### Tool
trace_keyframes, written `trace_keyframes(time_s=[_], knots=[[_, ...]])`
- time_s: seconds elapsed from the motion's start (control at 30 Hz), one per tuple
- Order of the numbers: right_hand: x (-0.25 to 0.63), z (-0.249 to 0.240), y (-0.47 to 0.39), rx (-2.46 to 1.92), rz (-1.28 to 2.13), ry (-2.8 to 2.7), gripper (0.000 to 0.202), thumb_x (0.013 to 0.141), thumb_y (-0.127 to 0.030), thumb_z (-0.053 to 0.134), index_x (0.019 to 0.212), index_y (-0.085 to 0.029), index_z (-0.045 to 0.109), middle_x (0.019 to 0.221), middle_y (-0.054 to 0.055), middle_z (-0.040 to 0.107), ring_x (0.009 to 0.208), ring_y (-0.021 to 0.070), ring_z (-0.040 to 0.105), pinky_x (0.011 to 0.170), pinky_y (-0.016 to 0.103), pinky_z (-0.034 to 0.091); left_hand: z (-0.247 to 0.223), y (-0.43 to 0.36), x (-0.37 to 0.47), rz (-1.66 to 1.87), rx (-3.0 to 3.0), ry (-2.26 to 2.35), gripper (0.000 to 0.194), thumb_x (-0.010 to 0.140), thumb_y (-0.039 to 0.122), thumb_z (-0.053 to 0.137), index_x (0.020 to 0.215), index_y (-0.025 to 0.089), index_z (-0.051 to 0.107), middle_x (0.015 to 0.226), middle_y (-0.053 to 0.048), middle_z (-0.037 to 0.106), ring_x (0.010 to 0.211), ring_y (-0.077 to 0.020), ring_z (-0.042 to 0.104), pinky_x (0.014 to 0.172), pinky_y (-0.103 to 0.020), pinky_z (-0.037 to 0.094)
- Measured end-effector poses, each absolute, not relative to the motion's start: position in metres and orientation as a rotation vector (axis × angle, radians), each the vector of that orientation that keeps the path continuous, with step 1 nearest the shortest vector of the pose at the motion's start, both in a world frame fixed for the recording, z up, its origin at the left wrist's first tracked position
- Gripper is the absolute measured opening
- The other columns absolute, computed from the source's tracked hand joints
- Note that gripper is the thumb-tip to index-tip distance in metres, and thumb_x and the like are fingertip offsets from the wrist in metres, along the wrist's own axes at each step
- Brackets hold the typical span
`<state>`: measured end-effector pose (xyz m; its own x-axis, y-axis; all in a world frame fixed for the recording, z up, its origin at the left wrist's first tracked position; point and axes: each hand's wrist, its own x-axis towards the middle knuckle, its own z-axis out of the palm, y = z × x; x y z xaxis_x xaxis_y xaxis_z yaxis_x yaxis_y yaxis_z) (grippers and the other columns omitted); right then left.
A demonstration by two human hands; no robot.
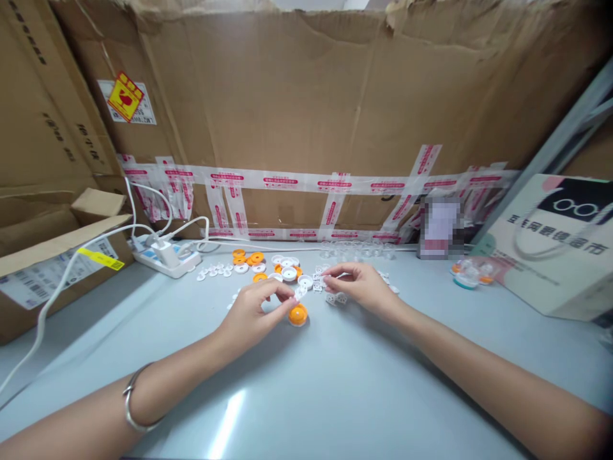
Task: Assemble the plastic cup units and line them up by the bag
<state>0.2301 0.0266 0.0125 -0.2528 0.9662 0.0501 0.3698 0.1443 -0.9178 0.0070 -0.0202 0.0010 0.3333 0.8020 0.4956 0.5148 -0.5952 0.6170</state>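
Note:
Between the thumb and fingers of my left hand (256,313) is a small white plastic part (301,292). Just below those fingertips, an orange round piece with a white rim (297,314) rests on the table. My right hand (360,286) pinches at a cluster of small white plastic parts (318,281); its fingertips appear closed on one of them. More small white parts (336,298) lie under that hand. White round cups (288,274) and orange discs (248,257) are grouped beyond my hands.
Clear domed pieces (357,250) line the back near a large cardboard box (306,115). At left stand a power strip (184,263) with white cables and an open carton (62,262). Finished-looking round pieces (467,275) sit by a white paper bag (550,255) at right.

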Motion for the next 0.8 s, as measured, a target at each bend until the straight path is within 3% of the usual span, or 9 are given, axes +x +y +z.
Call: trace_keyframes(time_s=[0.17,0.37,0.8], knots=[[0.211,0.019,0.006,-1.251,1.343,-1.626,0.031,0.062,-0.033,0.071,0.086,-0.014,0.068,0.079,0.005,0.070,0.079,0.0178,0.067,0.077,0.029,0.051,-0.003,-0.019,0.008,1.197,2.556,1.069,0.008,0.084,0.021,0.054,0.079,0.017,0.059,0.074,-0.001,0.064,0.070,-0.0129,0.058,0.067,-0.025,0.042],[0.206,0.021,-0.001,-1.259,1.379,-1.677,0.032,0.063,-0.029,0.070,0.090,-0.014,0.068,0.076,0.003,0.070,0.076,0.0171,0.067,0.074,0.029,0.051,-0.007,-0.019,0.009,1.154,2.969,1.125,0.014,0.086,0.018,0.050,0.077,0.017,0.060,0.067,-0.001,0.063,0.066,-0.0145,0.056,0.064,-0.027,0.037],[0.208,0.016,-0.001,-1.199,1.409,-1.727,0.027,0.063,-0.025,0.067,0.088,-0.015,0.069,0.076,0.002,0.071,0.074,0.0149,0.066,0.071,0.027,0.050,-0.006,-0.022,0.010,1.065,3.091,1.218,0.019,0.088,0.019,0.046,0.075,0.017,0.060,0.068,0.000,0.064,0.066,-0.0144,0.055,0.066,-0.028,0.034]])
